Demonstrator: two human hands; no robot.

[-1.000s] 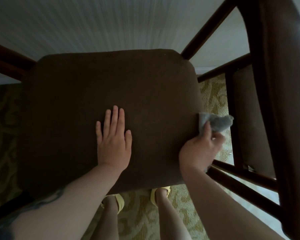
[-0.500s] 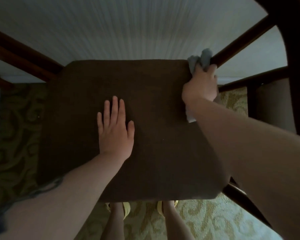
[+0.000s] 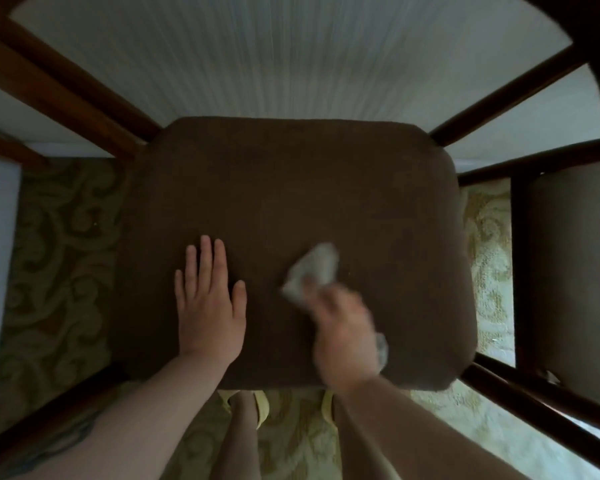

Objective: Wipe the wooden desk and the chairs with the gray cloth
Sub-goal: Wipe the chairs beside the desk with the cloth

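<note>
From the head camera I look straight down on a chair with a brown padded seat (image 3: 291, 188). My left hand (image 3: 210, 306) lies flat on the seat with its fingers straight, so that grip is open and holds nothing. It just presses on the cushion.

My right hand (image 3: 343, 327) is blurry, but I can see it closed around the gray cloth (image 3: 314, 271). The cloth sits bunched up on the seat, a little right of the middle, near my left hand. One wad sticks out past my fingers, and a small bit shows at the side of my hand.

I think the cloth is soft, light and floppy. It will not break, and it bends any way I push it. A bunched handful is a good hold, with some cloth under my palm to rub with.

The seat looks soft and a bit fuzzy, so I guess the cloth will drag on it, not slide.

The dark wooden rails (image 3: 499, 98) of the chair look hard and smooth. I would wrap the cloth around them.

Below is a patterned carpet (image 3: 59, 258). I see no tabletop here.
</note>
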